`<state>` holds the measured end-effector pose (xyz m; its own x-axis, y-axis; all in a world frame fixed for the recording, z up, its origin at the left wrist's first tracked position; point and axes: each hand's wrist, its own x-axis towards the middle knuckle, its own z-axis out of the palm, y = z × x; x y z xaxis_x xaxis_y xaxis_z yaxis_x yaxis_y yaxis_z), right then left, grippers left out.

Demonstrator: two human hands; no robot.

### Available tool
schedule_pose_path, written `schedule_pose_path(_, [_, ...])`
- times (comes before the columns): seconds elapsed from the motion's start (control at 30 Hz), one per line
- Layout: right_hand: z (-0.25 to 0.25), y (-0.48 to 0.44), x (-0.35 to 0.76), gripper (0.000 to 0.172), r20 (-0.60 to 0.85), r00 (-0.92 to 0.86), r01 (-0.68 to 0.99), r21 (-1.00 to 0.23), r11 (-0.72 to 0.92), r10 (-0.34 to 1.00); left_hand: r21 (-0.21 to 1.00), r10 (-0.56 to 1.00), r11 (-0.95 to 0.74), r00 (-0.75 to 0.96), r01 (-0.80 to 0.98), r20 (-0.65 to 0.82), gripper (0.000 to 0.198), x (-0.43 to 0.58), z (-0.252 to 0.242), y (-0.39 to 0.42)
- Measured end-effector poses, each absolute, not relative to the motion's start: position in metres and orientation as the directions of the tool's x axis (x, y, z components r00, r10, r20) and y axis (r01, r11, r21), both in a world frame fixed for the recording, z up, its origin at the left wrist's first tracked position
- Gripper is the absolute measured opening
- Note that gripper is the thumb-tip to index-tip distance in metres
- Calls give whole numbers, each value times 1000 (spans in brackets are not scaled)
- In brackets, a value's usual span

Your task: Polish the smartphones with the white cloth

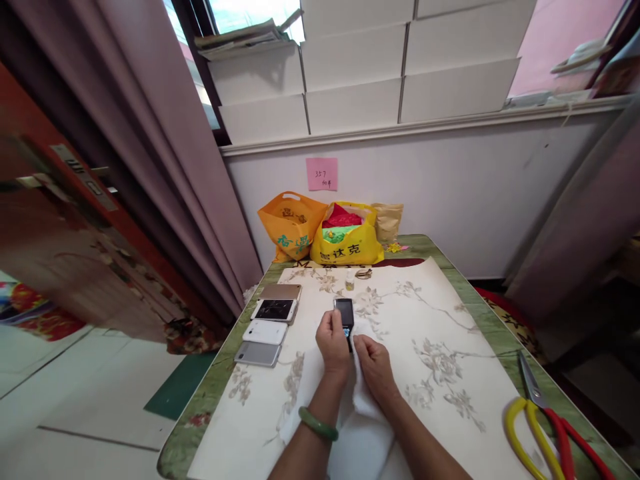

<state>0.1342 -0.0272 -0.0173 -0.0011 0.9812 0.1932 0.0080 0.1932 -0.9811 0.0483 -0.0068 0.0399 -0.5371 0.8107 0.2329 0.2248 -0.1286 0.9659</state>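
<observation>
An old keypad mobile phone (345,307) with a dark screen is gripped in my left hand (333,341), thumb along its front. My right hand (374,363) pinches a white cloth (363,437) close to the phone's lower right side. The cloth hangs down between my forearms over the floral sheet. A green bangle (318,424) is on my left wrist. To the left lie several smartphones in a column: a gold one (281,292), one with a cracked black screen (275,309), a white one (265,331) and a grey one (257,354).
A small bottle (349,280) and glasses (364,274) lie beyond the phone. An orange bag (290,223), a stuffed yellow bag (350,251) and a tan pouch (388,222) stand against the wall. Yellow-handled scissors (530,427) and a red-handled tool (575,440) lie at the right edge.
</observation>
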Motion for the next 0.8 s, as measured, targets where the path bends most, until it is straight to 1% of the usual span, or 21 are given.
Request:
schedule_pose_path(0.1, [-14, -28, 135, 40, 182, 9, -42, -982, 182, 983, 937, 847, -139, -453, 319, 280, 34, 45, 39, -19])
schedule_pose_path(0.2, [-10, -28, 137, 39, 97, 112, -163, -980, 115, 989, 897, 906, -177, -289, 405, 309, 31, 44, 39, -36])
schedule_pose_path(0.3, [-11, -25, 140, 38, -25, 202, -324, -945, 43, 979, 866, 954, -187, -124, 465, 273, 34, 43, 37, -48])
schedule_pose_path(0.37, [-13, -23, 140, 39, -64, 213, -392, -919, 25, 975, 857, 970, -186, -51, 480, 239, 37, 43, 34, -50])
schedule_pose_path(0.4, [-14, -23, 140, 39, -65, 207, -403, -915, 25, 976, 859, 972, -182, -42, 479, 229, 38, 43, 34, -50])
schedule_pose_path(0.5, [-14, -23, 140, 40, -38, 178, -366, -930, 31, 983, 876, 965, -171, -103, 452, 242, 40, 42, 34, -45])
schedule_pose_path(0.6, [-11, -26, 141, 39, 14, 132, -280, -959, 51, 991, 887, 936, -179, -204, 426, 286, 38, 41, 39, -35])
schedule_pose_path(0.7, [-8, -29, 141, 39, 91, 73, -181, -978, 103, 993, 880, 881, -182, -324, 438, 344, 36, 40, 45, -20])
schedule_pose_path(0.8, [-5, -31, 142, 39, 128, 29, -120, -984, 131, 991, 879, 825, -178, -419, 443, 379, 35, 41, 46, -7])
